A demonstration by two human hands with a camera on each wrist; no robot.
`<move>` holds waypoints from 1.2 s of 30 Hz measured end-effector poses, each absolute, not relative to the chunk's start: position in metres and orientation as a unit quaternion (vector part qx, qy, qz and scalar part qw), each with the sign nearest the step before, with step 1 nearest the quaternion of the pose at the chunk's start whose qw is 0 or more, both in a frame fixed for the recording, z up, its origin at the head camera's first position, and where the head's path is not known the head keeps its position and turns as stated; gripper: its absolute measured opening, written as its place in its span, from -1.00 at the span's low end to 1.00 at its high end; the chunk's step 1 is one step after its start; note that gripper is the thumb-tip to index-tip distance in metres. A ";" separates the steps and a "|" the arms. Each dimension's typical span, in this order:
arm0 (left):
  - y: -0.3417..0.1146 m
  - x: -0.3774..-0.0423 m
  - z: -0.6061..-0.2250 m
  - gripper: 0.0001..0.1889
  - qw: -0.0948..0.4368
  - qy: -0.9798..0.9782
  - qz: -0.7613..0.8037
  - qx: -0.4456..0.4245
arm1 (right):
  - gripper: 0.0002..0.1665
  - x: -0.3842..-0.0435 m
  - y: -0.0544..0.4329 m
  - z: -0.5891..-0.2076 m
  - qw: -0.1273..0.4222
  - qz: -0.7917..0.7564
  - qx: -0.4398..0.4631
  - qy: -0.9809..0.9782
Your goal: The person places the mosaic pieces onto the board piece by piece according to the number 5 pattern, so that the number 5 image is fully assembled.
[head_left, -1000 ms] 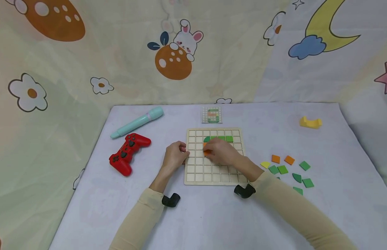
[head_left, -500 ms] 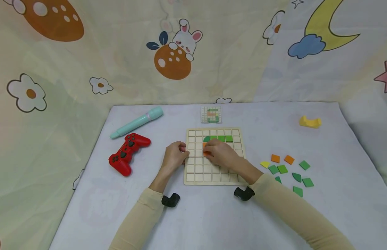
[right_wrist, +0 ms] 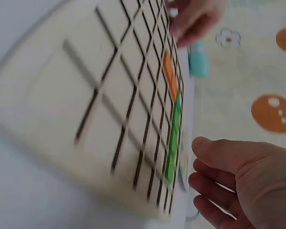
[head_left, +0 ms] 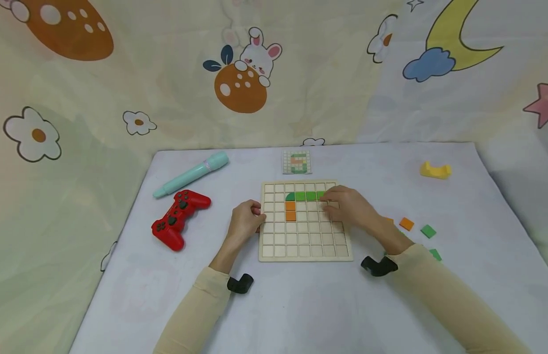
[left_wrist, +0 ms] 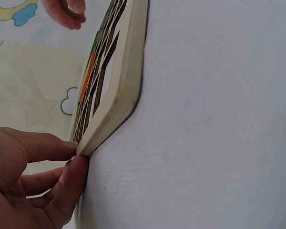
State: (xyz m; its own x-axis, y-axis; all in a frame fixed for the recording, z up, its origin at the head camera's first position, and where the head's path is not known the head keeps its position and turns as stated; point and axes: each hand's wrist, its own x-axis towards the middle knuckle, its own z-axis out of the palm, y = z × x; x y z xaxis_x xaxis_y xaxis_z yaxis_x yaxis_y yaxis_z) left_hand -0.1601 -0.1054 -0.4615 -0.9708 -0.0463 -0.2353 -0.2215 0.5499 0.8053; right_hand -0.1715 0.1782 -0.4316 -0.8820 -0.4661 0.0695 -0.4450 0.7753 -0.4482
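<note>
A wooden grid board [head_left: 315, 240] lies on the white table. Along one of its upper rows run several green tiles [head_left: 306, 196], the leftmost darker with a rounded corner. Two orange tiles [head_left: 290, 211] sit below that end. My left hand [head_left: 245, 221] pinches the board's left edge; in the left wrist view, thumb [left_wrist: 52, 147] and fingers meet at its corner. Over the board's right side hovers my right hand [head_left: 351, 209], fingers loosely bent. The right wrist view shows nothing between the thumb and fingers of that hand [right_wrist: 248, 176].
Loose tiles, among them an orange one [head_left: 407, 224] and a green one [head_left: 428, 231], lie right of the board, partly behind my right arm. A pattern card [head_left: 297, 162] is beyond the board. Around stand a red game controller [head_left: 180, 220], a teal pen-shaped object [head_left: 191, 174] and a yellow piece [head_left: 435, 170].
My right hand has left the orange tiles and moved right across the board, uncovering both in their cells. My left hand keeps its grip on the edge. The head view has shifted slightly.
</note>
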 end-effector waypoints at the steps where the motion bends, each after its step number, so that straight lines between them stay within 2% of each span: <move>1: -0.105 -0.160 -0.461 -0.69 0.095 0.876 0.467 -0.078 | -0.72 -0.172 0.188 -0.431 0.029 -0.231 -0.231 0.945; 15: -0.107 -0.159 -0.463 -0.71 0.085 0.872 0.475 -0.080 | -0.58 -0.150 0.284 -0.425 0.111 -0.200 -0.158 0.960; 23: -0.107 -0.159 -0.462 -0.70 0.082 0.874 0.473 -0.072 | -0.59 -0.134 0.307 -0.434 0.101 -0.195 -0.167 0.961; 36: -0.106 -0.159 -0.463 -0.70 0.087 0.875 0.470 -0.077 | -0.69 -0.133 0.309 -0.444 0.061 -0.184 -0.174 0.965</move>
